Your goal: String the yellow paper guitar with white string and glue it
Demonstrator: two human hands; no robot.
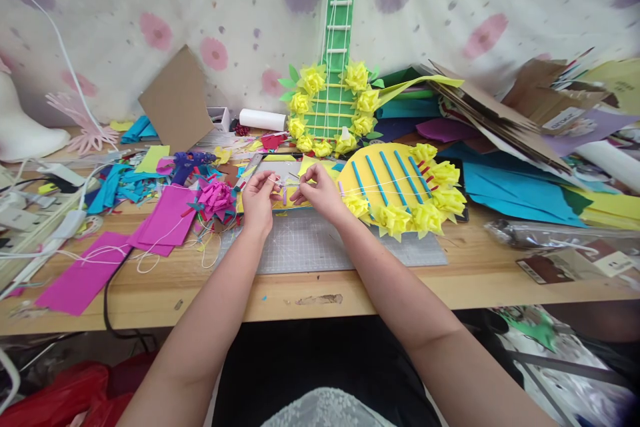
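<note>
A yellow paper guitar lies on its side, with blue strips across its round body and yellow paper flowers along the edge. Thin white string runs over the body toward my hands. Above the guitar's neck, my left hand is closed in a pinch on the string. My right hand also pinches the string, a short way to the right. A small purple strip crosses the neck between them. My fingers partly hide the neck and the string ends.
Beneath the guitar is a grey cutting mat. A green paper guitar leans upright at the back. To the left are a blue glue gun, a magenta paper flower and magenta sheets. Cardboard and blue paper pile up right.
</note>
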